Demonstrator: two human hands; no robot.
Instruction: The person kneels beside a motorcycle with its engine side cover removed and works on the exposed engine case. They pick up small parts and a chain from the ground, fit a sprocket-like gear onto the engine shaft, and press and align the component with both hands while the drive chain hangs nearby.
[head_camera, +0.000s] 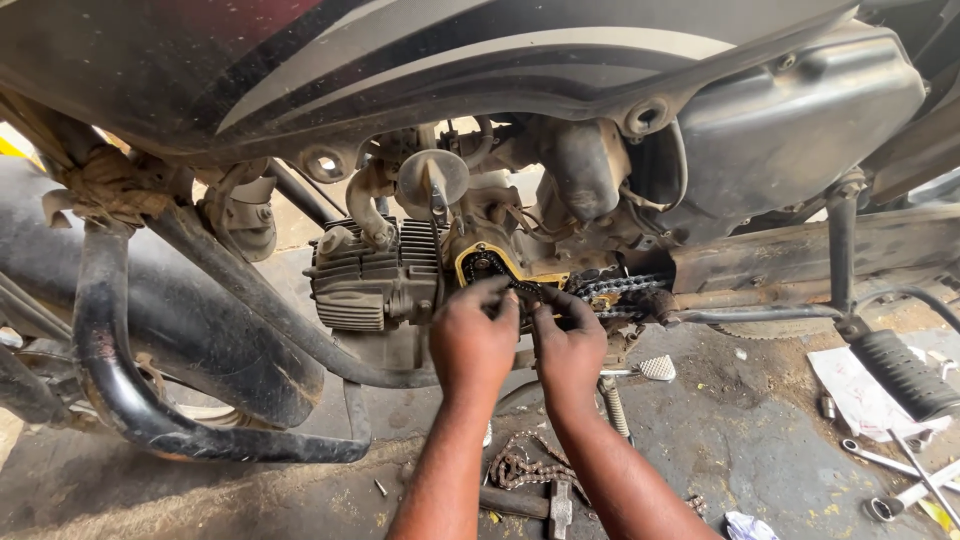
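Centre of the frame: my left hand (473, 335) and my right hand (568, 345) meet at the open side of a grimy grey motorcycle engine with cooling fins (372, 275). Both hands are pinched narrow, fingertips closed on a dark, oily metal timing chain (527, 290) where it leaves the round yellow-rimmed opening in the engine case (480, 262). To the right of my right hand, the chain runs on as a black toothed stretch (618, 287) toward mid-right of the frame.

Above, the dark fuel tank and body panels (400, 60) fill the top of the picture. At left, curved black steel crash-guard tubing (110, 360) sweeps down to the lower left.

On the stained concrete floor (720, 440) at bottom centre, between my forearms, lies a loose rusty chain (520, 468) just beside a small steel hammer (557, 500). At lower right, shiny chrome spanners (885, 460) lie near a crumpled white sheet of paper (850, 385), with a black ribbed rubber footrest (900, 372) over it.
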